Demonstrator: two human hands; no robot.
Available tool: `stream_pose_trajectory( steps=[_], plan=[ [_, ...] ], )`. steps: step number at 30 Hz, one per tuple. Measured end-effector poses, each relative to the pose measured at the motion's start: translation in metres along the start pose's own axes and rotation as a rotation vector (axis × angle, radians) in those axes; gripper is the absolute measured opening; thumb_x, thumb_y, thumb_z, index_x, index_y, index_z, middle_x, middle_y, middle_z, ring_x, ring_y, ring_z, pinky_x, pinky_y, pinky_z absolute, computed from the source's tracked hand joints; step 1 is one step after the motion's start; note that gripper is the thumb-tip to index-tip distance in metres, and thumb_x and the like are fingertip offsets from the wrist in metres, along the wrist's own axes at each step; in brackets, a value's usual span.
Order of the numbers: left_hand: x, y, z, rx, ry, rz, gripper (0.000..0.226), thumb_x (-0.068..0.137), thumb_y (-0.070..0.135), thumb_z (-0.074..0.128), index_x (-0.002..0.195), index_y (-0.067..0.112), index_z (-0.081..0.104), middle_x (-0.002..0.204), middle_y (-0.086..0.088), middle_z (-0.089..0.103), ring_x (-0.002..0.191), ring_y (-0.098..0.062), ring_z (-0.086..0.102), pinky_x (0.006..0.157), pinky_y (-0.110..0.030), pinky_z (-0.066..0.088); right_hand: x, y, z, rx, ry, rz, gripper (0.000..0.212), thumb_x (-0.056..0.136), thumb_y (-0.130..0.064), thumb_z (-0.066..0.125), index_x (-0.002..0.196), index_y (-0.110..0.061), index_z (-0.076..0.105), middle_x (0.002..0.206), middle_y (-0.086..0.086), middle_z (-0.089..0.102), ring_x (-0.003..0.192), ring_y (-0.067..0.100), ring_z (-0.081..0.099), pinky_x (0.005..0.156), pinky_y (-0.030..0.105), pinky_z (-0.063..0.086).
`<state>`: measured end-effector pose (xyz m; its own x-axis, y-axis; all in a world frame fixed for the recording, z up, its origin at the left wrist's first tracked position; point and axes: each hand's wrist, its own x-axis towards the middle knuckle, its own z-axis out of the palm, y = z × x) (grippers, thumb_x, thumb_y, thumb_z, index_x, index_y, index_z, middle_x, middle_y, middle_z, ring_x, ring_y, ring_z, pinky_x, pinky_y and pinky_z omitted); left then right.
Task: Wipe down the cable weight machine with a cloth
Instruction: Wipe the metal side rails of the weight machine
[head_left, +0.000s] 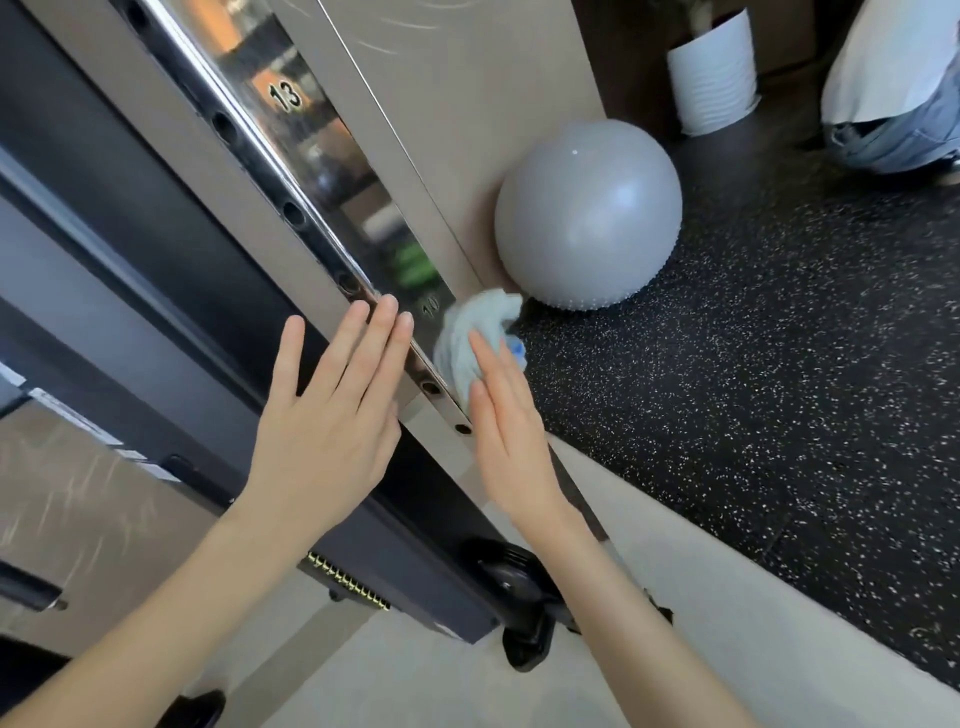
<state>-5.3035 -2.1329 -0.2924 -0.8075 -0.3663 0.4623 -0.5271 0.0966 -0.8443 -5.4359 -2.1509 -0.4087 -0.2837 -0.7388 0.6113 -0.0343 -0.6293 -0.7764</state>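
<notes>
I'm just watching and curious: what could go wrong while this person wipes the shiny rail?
The right hand only presses the cloth with flat fingers, so it could slip and drop. The left hand rests fingertips on the rail, likely leaving fresh smudges, and close to a hole that might catch a finger.

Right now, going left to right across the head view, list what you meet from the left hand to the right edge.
In order: left hand → light blue cloth → grey exercise ball → white ribbed pot → another person's jeans. The right hand is left out, since it overlaps the cloth.
</notes>
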Motion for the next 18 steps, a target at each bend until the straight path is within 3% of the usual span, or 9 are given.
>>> stream_pose_trajectory(
  steps=[3,5,9,12,18],
  plan=[
    [-0.007,0.009,0.003,-0.010,-0.012,0.017,0.061,0.097,0.020,0.042,0.152,0.001,0.023,0.157,-0.015,0.026,0.145,-0.027,0.028,0.120,-0.052,0.006,-0.035,0.028,-0.007,0.040,0.008,0.193,0.042,0.101,-0.025,0.025,0.141,-0.034,0.023,0.145,-0.027,0.021,0.143,0.002,0.016,0.118,0.037,0.016],
    [-0.009,0.014,0.004,-0.024,-0.015,0.014,0.062,0.096,0.020,0.043,0.152,0.001,0.023,0.157,-0.015,0.026,0.145,-0.027,0.028,0.120,-0.052,0.006,-0.035,0.028,-0.007,0.080,0.016,0.249,0.043,0.102,-0.024,0.026,0.145,-0.028,0.026,0.147,-0.022,0.024,0.143,0.001,0.017,0.118,0.036,0.017],
    [-0.009,0.014,0.004,-0.047,-0.014,0.000,0.063,0.095,0.020,0.045,0.152,0.002,0.025,0.157,-0.014,0.027,0.145,-0.028,0.028,0.120,-0.053,0.009,0.015,-0.016,0.002,0.089,0.037,0.078,0.044,0.101,-0.015,0.032,0.144,-0.008,0.038,0.146,-0.001,0.038,0.142,0.018,0.029,0.117,0.040,0.022],
    [-0.009,0.008,0.003,-0.061,-0.007,0.008,0.064,0.094,0.019,0.046,0.152,0.001,0.025,0.157,-0.014,0.028,0.144,-0.028,0.028,0.120,-0.053,0.009,0.058,-0.053,0.008,0.076,0.005,-0.068,0.042,0.100,-0.011,0.035,0.141,-0.004,0.042,0.144,0.016,0.044,0.138,0.027,0.034,0.114,0.043,0.026],
    [-0.010,0.008,0.006,-0.076,-0.024,0.013,0.064,0.096,0.021,0.045,0.152,0.000,0.023,0.158,-0.017,0.023,0.146,-0.029,0.020,0.121,-0.051,0.005,0.032,-0.015,0.000,-0.022,-0.015,-0.129,0.041,0.103,-0.013,0.035,0.144,-0.012,0.038,0.149,0.012,0.038,0.142,0.020,0.027,0.117,0.035,0.021]
  ],
)
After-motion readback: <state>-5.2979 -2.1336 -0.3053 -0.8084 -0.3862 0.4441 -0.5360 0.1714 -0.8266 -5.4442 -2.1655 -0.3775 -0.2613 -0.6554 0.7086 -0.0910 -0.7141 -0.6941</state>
